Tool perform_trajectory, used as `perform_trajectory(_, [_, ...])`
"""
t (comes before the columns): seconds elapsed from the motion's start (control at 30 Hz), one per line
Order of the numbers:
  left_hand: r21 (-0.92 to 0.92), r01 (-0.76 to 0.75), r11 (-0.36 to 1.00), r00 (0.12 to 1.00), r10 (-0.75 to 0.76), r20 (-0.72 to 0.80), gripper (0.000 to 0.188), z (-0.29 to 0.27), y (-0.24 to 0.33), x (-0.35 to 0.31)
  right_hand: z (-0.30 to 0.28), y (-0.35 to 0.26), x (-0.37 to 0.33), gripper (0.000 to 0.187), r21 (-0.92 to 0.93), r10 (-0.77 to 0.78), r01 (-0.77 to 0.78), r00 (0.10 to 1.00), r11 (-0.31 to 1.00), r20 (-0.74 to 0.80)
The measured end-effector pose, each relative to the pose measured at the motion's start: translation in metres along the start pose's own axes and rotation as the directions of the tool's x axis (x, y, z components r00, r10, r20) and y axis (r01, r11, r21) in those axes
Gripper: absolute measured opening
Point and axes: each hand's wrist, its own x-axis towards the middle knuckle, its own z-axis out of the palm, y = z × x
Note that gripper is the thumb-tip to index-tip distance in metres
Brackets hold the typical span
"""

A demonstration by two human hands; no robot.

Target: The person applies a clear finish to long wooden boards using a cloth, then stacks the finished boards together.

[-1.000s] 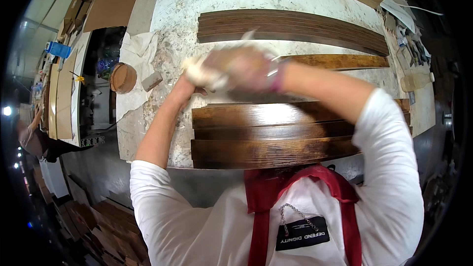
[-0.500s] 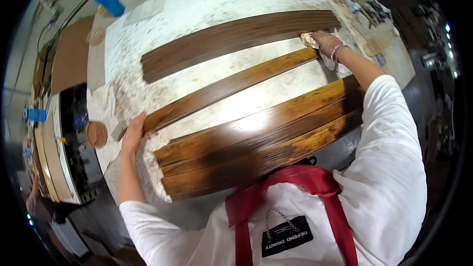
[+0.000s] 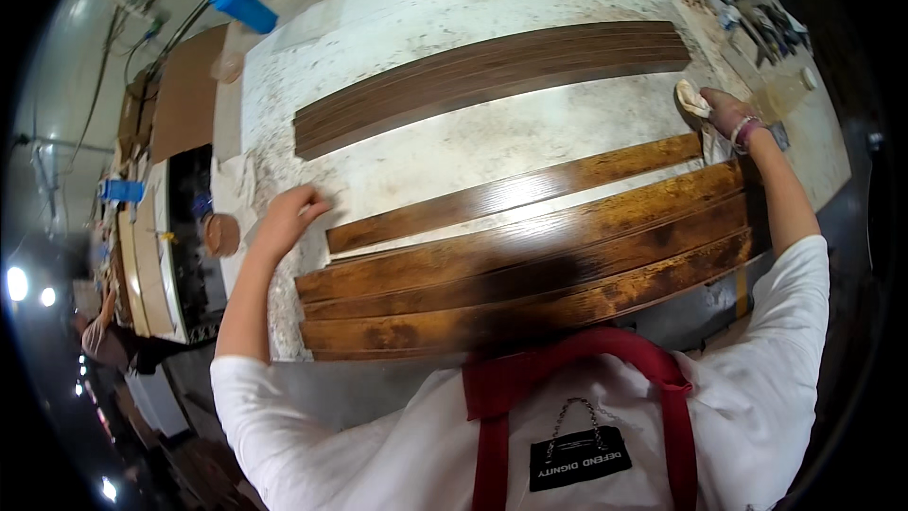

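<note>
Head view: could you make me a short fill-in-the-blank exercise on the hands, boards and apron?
The hand holding the crumpled cloth is the person's ____ one.
The left hand is near the ____ end of the lone board.
Of the dull boards and the front glossy boards, the lone board lies closer to the ____ ones.
The apron is coloured ____.

Missing words: right; left; glossy; red.
</note>
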Motion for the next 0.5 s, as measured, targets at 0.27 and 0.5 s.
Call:
perform_trajectory(0.27, [0.097,-0.547,0.832,0.810,0.496,0.312,0.048,0.116,0.164,0.078,-0.034,-0.041,0.001,0.043,0.087,-0.177,0.184,0.981,0.979,-0.076])
perform_trajectory(0.5, [0.374,-0.550,0.747,0.797,0.603,-0.031,0.031,0.102,0.162,0.078,-0.029,0.013,-0.010,0.052,0.283,-0.082,0.164,0.956,0.945,-0.280])
